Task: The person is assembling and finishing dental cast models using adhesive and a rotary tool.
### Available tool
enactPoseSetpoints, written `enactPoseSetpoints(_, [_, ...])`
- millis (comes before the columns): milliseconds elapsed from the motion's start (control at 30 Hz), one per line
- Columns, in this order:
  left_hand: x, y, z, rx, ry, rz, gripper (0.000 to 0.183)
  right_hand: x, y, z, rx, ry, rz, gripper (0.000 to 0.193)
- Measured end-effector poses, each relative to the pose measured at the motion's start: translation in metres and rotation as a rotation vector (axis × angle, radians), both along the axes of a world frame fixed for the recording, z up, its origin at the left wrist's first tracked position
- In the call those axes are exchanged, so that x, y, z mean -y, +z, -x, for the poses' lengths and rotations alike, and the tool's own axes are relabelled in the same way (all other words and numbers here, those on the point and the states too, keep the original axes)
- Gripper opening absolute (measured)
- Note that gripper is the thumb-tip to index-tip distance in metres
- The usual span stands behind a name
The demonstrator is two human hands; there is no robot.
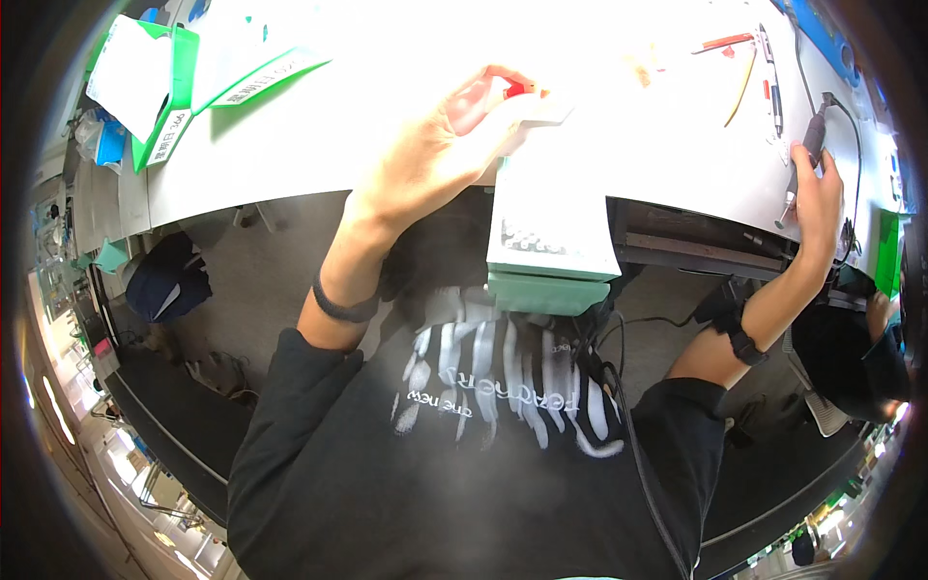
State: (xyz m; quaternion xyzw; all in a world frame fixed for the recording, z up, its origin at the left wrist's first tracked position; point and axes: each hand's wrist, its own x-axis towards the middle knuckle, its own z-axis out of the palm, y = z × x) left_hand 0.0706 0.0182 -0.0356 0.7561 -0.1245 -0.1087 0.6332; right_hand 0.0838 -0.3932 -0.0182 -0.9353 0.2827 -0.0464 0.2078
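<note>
Over the bright desk, my left hand (425, 155) is closed in a pinch, with thumb and fingers bent round a small red piece (519, 89). A pale block (549, 108) shows at the fingertips; glare washes out its shape, and I cannot tell whether it is joined to the red piece. At the desk's right side my right hand (820, 198) is closed round a dark, corded rotary tool (815, 135), whose thin metal end points down toward me. Below my left hand, a pale green box (553, 263) with a white top juts from the desk's front edge.
Green trays (184, 72) with papers stand on the left of the desk. A red-handled tool (725, 42), a black pen (776, 111) and a thin yellow stick (741, 89) lie at the right. A black cable (633, 435) hangs along my front. Another person (851, 358) sits at the far right.
</note>
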Motion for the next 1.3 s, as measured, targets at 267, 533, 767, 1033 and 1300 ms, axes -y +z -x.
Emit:
enactPoseSetpoints(267, [-0.006,-0.008,0.002,0.366,0.017,-0.267,0.021,0.006,-0.005,0.001,0.023,0.013,-0.004,0.069])
enactPoseSetpoints(533, [-0.005,-0.003,0.003,0.382,0.014,-0.325,0.024,0.0,-0.006,0.003,0.036,0.0,0.02,0.068])
enactPoseSetpoints(767, [-0.008,0.005,-0.002,0.13,-0.052,-0.285,0.027,0.002,-0.007,0.004,0.05,0.006,0.053,0.066])
enactPoseSetpoints(1033, [-0.012,0.007,-0.018,0.405,-0.004,-0.134,0.02,-0.119,0.026,0.031,0.542,0.557,0.061,0.058])
enactPoseSetpoints(1300, [-0.013,0.029,-0.026,0.073,-0.126,0.147,0.035,-0.202,0.001,0.003,0.675,0.951,-0.136,0.049])
